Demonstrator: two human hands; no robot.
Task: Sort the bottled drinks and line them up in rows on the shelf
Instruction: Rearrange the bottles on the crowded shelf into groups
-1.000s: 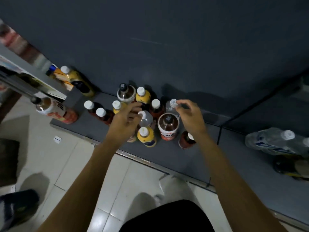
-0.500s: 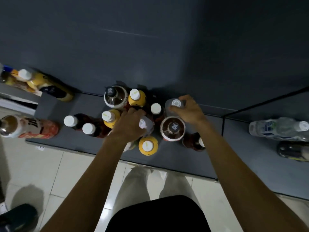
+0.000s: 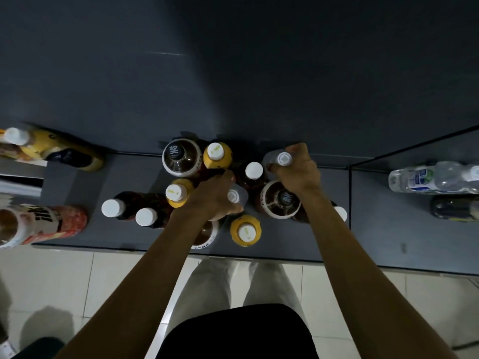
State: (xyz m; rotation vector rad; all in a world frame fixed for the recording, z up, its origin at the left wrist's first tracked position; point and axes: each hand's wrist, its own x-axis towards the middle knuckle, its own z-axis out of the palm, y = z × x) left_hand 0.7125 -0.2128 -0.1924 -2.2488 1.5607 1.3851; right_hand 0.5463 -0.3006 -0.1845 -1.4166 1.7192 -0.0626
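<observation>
Both hands' grip [image 3: 215, 200] [image 3: 295, 169] now fully round clear bottles [image 3: 237, 196] [image 3: 281, 159]

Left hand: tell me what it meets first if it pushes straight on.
The left hand, holding a clear bottle, points toward the back wall; likely first is the dark white-capped bottle, though depth is unclear.

2 bare forearms, no sleeves in view — black top [image 3: 238, 332] at the bottom edge, pale off-white trousers [image 3: 207, 288] below, loose and lightly creased.

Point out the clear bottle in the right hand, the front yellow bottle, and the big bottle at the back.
clear bottle [image 3: 283, 159], head view, cap.
front yellow bottle [image 3: 246, 232], head view, cap.
big back bottle [image 3: 177, 154], head view, dark cap.
</observation>
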